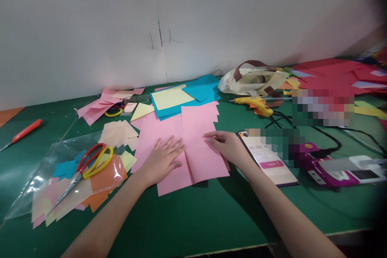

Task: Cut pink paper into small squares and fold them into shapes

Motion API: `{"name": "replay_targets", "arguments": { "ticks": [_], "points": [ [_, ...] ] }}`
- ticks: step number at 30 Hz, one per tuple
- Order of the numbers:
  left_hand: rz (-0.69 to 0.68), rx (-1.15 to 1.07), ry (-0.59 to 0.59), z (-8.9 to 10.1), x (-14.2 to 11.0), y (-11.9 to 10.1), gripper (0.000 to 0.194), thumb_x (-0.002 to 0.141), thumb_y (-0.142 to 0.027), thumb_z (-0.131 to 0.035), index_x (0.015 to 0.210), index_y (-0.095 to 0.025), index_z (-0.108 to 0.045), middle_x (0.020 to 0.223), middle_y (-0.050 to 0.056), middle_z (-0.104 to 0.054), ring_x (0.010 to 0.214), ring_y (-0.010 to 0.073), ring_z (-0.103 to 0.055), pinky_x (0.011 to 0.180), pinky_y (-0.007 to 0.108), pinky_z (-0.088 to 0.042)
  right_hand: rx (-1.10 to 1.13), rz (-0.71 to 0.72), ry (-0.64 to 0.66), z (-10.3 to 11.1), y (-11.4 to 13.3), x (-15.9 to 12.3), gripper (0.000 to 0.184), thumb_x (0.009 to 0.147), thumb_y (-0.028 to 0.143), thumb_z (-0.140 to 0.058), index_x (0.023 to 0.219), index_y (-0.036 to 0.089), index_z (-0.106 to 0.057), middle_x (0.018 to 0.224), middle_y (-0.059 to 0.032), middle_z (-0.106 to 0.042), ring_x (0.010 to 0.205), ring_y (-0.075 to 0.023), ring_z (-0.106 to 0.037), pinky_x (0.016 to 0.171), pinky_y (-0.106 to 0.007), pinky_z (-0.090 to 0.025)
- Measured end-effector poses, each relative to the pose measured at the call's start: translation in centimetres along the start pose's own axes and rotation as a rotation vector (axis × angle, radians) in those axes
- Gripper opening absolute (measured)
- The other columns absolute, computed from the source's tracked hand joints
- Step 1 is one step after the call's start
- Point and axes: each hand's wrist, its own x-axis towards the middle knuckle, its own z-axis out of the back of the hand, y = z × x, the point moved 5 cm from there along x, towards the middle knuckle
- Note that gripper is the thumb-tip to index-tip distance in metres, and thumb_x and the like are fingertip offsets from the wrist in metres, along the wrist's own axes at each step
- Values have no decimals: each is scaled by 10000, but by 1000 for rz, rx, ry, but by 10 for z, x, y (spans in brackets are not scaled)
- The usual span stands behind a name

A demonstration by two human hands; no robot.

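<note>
My left hand (165,159) lies flat with spread fingers on a wide pink paper sheet (169,187), holding it against the table. A second pink paper panel (201,165) lies to the right, its left edge slightly raised over a shadow; whether the two are joined I cannot tell. Over the right side of that panel is my right hand (228,145), thumb and forefinger drawn close together near the paper's surface. What sits between those fingertips, if anything, is too small to make out. More pink paper shows under the panel's right edge.
Left: scissors (81,173) on a plastic bag of paper pieces (105,173), and a red-handled cutter (27,131). Behind: blue sheets (202,88) and a cloth bag (229,84). Right: a yellow glue gun (255,105), a phone (272,163), a purple-white power strip (338,171) with cables.
</note>
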Motion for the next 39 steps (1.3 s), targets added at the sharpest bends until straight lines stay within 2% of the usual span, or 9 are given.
{"name": "replay_targets", "arguments": {
  "ticks": [3, 6, 10, 13, 19, 23, 26, 31, 39],
  "points": [
    [-4, 32, -9, -3, 1, -1, 527, 934, -509, -205, 1425, -323, -245, 1513, -27, -194, 1409, 238, -108, 1120, 547, -79, -25, 16, -30, 1, 1, 0, 298, 722, 362, -616, 910, 157, -721, 821, -89, -720, 718, -195, -636, 597, -265, -441],
    [0, 58, -70, -4, 2, 1, 528, 941, -491, -196, 1430, -298, -243, 1513, -9, -199, 1406, 230, -129, 1125, 538, -76, -52, 9, -13, 1, 4, -1, 372, 725, 431, -616, 968, 166, -713, 795, -79, -706, 694, -187, -613, 582, -261, -426],
    [-10, 40, -117, -5, 3, 1, 526, 950, -461, -210, 1423, -244, -283, 1492, 20, -275, 1388, 187, -209, 1140, 433, -157, -96, 0, 96, -2, 10, -5, 376, 727, 431, -617, 990, 182, -714, 640, -26, -634, 573, -138, -526, 525, -238, -371],
    [-28, 21, -101, -5, 4, 0, 503, 958, -428, -220, 1402, -221, -334, 1479, 18, -309, 1380, 167, -234, 1141, 399, -173, -125, -10, 111, -2, 11, -6, 339, 723, 396, -615, 972, 191, -720, 562, 8, -558, 518, -116, -457, 487, -229, -317],
    [-29, -52, -46, 1, 1, -1, 491, 951, -455, -227, 1372, -259, -386, 1482, 0, -293, 1389, 171, -205, 1143, 428, -136, -129, -16, 70, -2, 7, -3, 299, 715, 352, -608, 935, 187, -727, 624, -16, -612, 569, -135, -504, 514, -234, -345],
    [-90, -96, 11, 7, -5, -3, 672, 845, -623, -364, 1409, -262, -311, 1508, 34, -197, 1402, 234, -143, 1141, 467, -87, -111, 0, 52, -1, 5, -2, 294, 713, 370, -614, 916, 190, -727, 689, -35, -660, 602, -148, -548, 558, -245, -393],
    [-102, -100, 44, 8, -7, -3, 741, 812, -663, -375, 1426, -265, -261, 1518, 37, -146, 1406, 249, -111, 1140, 479, -63, -127, -2, 69, -1, 5, -2, 316, 723, 407, -604, 919, 190, -726, 664, -34, -648, 581, -146, -530, 534, -246, -381],
    [-102, -99, 51, 6, -6, -2, 704, 817, -662, -361, 1421, -319, -250, 1526, 9, -121, 1410, 248, -82, 1138, 489, -57, -180, -5, 95, 0, 5, -3, 349, 701, 433, -638, 944, 199, -727, 554, 2, -558, 527, -127, -457, 468, -229, -316],
    [-146, -89, 58, 9, -8, -5, 581, 836, -629, -365, 1357, -371, -373, 1525, -10, -133, 1407, 263, -106, 1128, 521, -43, -180, -5, 78, 2, 7, -3, 350, 701, 415, -622, 949, 189, -724, 570, 4, -552, 542, -132, -463, 498, -237, -328]
  ]
}}
